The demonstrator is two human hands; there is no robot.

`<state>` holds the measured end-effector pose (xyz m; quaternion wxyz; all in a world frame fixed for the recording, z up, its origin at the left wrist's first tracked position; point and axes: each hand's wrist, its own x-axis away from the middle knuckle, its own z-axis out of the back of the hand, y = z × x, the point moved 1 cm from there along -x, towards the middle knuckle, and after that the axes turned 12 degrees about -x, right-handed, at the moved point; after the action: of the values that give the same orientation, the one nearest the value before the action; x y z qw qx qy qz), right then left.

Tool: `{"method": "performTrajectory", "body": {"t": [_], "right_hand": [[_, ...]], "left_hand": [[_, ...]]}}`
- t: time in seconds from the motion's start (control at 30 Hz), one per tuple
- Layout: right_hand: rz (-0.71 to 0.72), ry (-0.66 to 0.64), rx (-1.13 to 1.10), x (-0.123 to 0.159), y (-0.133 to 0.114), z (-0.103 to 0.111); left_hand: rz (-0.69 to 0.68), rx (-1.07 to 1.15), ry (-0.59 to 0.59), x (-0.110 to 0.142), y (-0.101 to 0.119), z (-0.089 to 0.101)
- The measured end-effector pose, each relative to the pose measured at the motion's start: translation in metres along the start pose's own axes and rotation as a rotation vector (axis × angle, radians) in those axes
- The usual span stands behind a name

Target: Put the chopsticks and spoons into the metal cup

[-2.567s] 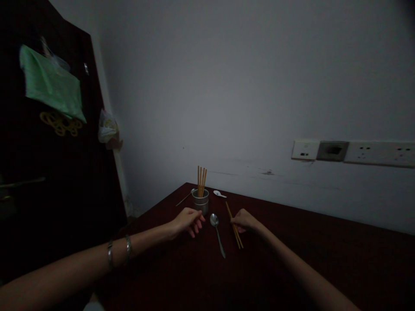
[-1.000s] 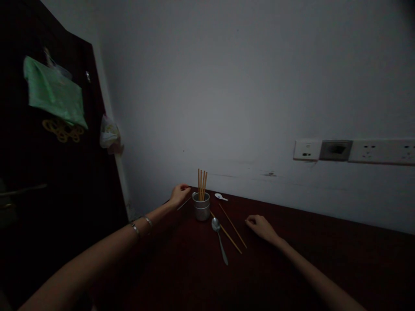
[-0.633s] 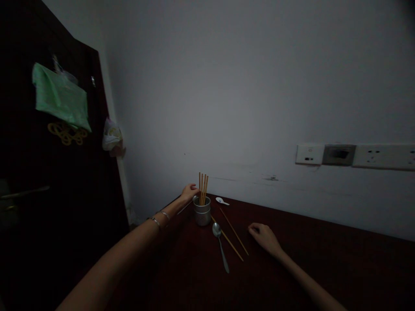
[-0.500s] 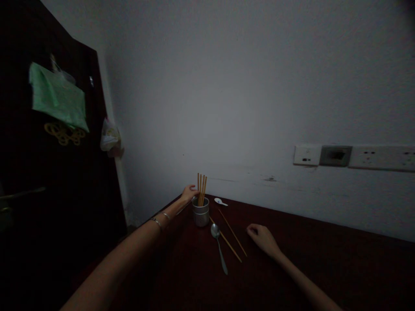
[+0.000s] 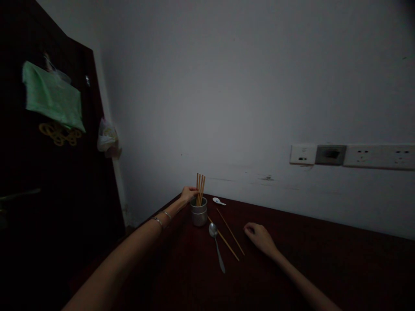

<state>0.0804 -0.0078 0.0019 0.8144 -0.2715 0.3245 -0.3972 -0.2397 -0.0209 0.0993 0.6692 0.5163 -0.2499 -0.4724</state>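
Observation:
My left hand (image 5: pixel 189 193) is closed on the wooden chopsticks (image 5: pixel 200 190), just above the rim of a metal cup. Several chopsticks stand upright in this cup (image 5: pixel 199 215); their lower ends are hidden inside. Curled on the table to the right, my right hand (image 5: pixel 259 236) has its fingers drawn in and nothing visible in them. Between the cup and that hand lie two loose chopsticks, a nearer one (image 5: pixel 228 246) and a farther one (image 5: pixel 231 232). A metal spoon (image 5: pixel 218 248) rests with its bowl by the nearer chopstick. Behind them is a small white spoon (image 5: pixel 218 201).
The dark red table (image 5: pixel 292 259) meets a pale wall (image 5: pixel 243 108) at its back edge. Sockets (image 5: pixel 359 156) line the wall on the right. At left, a dark door (image 5: pixel 58 181) carries a green cloth (image 5: pixel 53 97); a plastic bag (image 5: pixel 107 136) hangs beside it.
The fingers of my left hand have closed in on the chopsticks in the cup. My right hand stays curled in place, while the whole view has shifted slightly.

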Motion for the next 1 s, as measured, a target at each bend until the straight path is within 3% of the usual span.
{"method": "performTrajectory", "body": {"t": [0.23,0.43,0.57,0.63,0.73,0.9,1.0], "right_hand": [[-0.025,-0.008,0.013,0.002,-0.008,0.003],[-0.006,0.004,-0.058,0.000,0.000,0.002],[0.007,0.152,-0.247,-0.007,-0.001,0.007],[0.043,0.220,-0.347,-0.012,-0.017,0.013],[0.076,0.214,-0.543,-0.018,-0.067,0.022],[0.111,-0.079,-0.900,-0.012,-0.160,0.022],[0.105,-0.181,-0.929,-0.002,-0.186,0.012]], "left_hand": [[-0.025,0.021,0.099,0.006,0.025,0.006],[-0.146,0.040,0.240,0.008,0.077,0.036],[-0.256,0.173,0.251,0.017,0.116,0.051],[-0.294,0.175,0.199,0.029,0.132,0.052],[-0.355,0.140,0.041,0.056,0.147,0.040],[-0.315,0.086,-0.203,0.104,0.140,0.008],[-0.260,0.078,-0.273,0.127,0.125,0.000]]}}
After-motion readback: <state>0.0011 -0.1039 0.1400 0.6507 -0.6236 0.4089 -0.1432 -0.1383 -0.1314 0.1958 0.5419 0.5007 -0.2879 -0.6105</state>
